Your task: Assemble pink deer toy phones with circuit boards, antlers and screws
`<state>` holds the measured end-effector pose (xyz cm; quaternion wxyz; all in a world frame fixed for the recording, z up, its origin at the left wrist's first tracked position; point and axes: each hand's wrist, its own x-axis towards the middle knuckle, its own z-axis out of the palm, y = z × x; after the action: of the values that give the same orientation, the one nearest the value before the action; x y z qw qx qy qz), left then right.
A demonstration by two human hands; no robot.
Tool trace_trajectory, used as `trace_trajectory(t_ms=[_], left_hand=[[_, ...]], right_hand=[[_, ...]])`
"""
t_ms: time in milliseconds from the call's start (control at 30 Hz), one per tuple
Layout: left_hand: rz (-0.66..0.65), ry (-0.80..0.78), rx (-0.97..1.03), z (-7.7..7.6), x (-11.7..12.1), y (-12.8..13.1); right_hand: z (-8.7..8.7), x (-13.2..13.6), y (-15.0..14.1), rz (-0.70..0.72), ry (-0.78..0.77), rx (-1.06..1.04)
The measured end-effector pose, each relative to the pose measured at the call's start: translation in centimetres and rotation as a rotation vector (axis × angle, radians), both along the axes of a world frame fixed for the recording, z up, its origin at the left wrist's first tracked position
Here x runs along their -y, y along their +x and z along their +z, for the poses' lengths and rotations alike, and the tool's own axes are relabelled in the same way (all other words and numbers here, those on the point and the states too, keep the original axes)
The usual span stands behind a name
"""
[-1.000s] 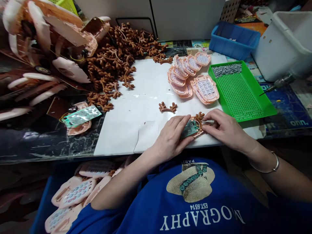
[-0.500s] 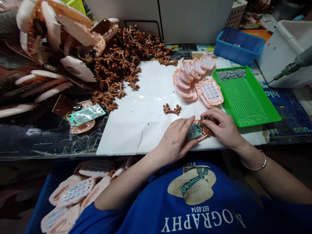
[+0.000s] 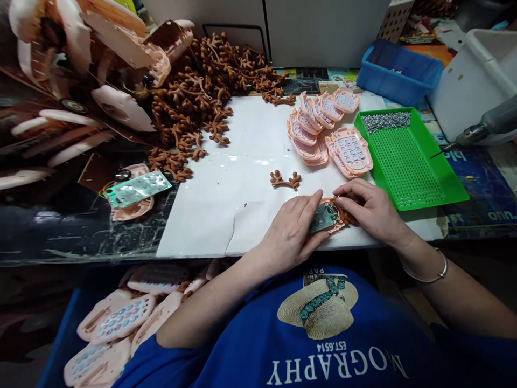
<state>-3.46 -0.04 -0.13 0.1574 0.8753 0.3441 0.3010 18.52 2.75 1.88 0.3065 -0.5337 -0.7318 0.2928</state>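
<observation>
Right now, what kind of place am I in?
Probably a toy assembly workshop: a heap of brown antlers, stacked pink shells and a green tray of screws.

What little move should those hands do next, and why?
I'd guess the right hand should gently press the brown antler piece onto the pink shell: its fingers are on that piece at the shell's end, and the left hand holds the shell and green board.

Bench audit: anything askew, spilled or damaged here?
Two minor oddities. The white sheet has a crooked dark line running in from its front edge, possibly a tear or crease. The heap of brown antler pieces sprawls loosely onto its left side. The screws look contained in the green tray.
</observation>
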Motion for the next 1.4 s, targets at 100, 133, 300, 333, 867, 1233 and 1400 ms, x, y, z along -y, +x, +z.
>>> trace_trajectory(t_ms=[100, 133, 300, 333, 867, 1233, 1400], left_hand=[[-0.001, 0.003, 0.001, 0.1, 0.0, 0.0], [0.0, 0.003, -0.003, 0.1, 0.0, 0.0], [-0.009, -0.002, -0.011, 0.2, 0.0, 0.0], [-0.011, 0.002, -0.011, 0.2, -0.1, 0.1], [-0.011, -0.084, -0.024, -0.5, -0.2, -0.1], [0.087, -0.315, 0.372, 0.8, 0.0, -0.3], [0.161, -0.111, 0.392, 0.2, 0.2, -0.2]], right_hand=[[0.1, -0.1, 0.0, -0.008, -0.004, 0.007], [0.1, -0.2, 0.0, -0.015, -0.023, 0.003], [0.4, -1.0, -0.1, 0.015, -0.087, 0.025], [0.4, -1.1, -0.1, 0.04, -0.078, 0.05], [0.4, 1.0, 0.6, -0.114, 0.247, 0.058], [-0.3, 5.0, -0.4, -0.235, 0.167, -0.454], [-0.5, 4.5, -2.3, -0.043, -0.184, -0.606]])
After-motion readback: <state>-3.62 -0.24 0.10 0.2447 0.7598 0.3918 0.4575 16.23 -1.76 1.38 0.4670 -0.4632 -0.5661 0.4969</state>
